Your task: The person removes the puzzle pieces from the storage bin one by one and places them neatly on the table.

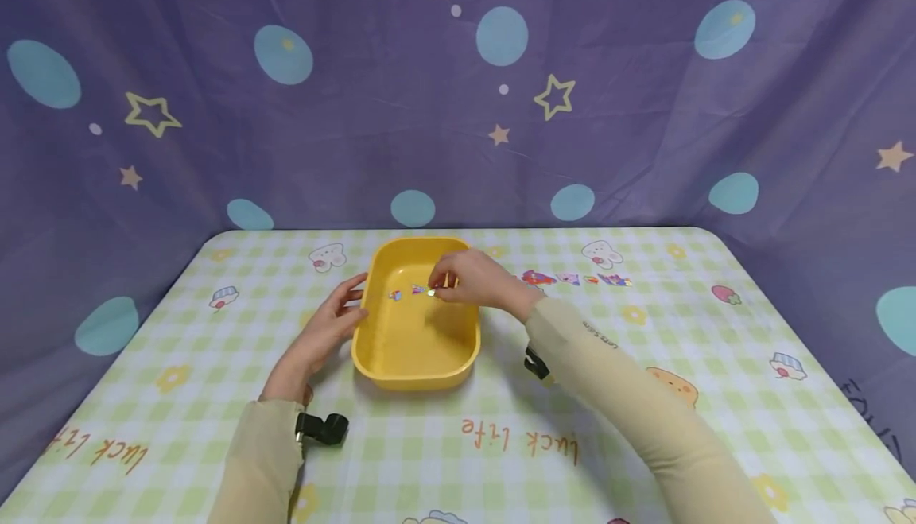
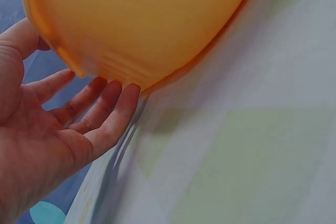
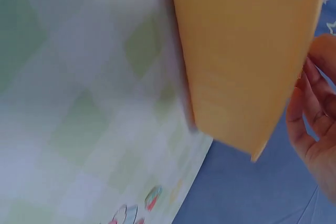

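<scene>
A yellow plastic basin (image 1: pixel 415 341) stands on the table. My left hand (image 1: pixel 325 329) holds its left side, thumb at the rim and fingers against the outer wall, as the left wrist view shows. Over the basin's right rim reaches my right hand (image 1: pixel 475 277), its thumb and fingertips pinching a small shiny sticker (image 1: pixel 432 292) low inside. Two small colourful stickers, one blue and red (image 1: pixel 395 296) and one purplish (image 1: pixel 418 289), lie left of it in the basin. In the right wrist view, the basin's wall (image 3: pixel 241 66) hides part of the fingertips.
Right of the basin, several cartoon stickers lie in a row, among them a red one (image 1: pixel 538 277), a pink one (image 1: pixel 568 278) and a blue-red one (image 1: pixel 615 280). A green-checked cloth (image 1: pixel 401 460) covers the table. Behind hangs a purple curtain (image 1: pixel 358 134).
</scene>
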### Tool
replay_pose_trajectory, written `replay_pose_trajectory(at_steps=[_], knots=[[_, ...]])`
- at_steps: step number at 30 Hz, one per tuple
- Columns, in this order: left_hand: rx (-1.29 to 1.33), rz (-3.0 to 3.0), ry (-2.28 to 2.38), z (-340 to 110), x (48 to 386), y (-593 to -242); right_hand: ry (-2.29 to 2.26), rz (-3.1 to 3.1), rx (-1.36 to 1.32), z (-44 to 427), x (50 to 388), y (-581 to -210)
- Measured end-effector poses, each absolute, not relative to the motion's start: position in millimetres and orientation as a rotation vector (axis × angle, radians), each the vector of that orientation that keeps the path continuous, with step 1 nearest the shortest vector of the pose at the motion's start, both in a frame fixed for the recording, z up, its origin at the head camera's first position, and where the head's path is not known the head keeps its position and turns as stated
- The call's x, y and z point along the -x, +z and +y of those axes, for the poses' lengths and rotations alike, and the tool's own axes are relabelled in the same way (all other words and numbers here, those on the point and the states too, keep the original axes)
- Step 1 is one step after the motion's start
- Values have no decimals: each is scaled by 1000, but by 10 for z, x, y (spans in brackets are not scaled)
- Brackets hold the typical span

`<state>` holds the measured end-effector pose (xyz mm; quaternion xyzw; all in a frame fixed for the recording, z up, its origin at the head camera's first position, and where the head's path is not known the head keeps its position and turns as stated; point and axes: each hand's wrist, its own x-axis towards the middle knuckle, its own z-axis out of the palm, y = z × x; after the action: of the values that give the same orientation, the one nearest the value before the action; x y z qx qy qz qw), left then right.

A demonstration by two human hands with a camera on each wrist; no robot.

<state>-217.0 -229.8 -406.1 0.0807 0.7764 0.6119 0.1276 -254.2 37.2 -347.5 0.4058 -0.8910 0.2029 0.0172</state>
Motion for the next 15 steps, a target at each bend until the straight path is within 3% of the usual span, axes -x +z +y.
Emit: replay_pose_trajectory(at_steps=[15], knots=[[-259,2283,1762,-2329,2182,-4100,733,-2784,-955,856,2589,-3475]])
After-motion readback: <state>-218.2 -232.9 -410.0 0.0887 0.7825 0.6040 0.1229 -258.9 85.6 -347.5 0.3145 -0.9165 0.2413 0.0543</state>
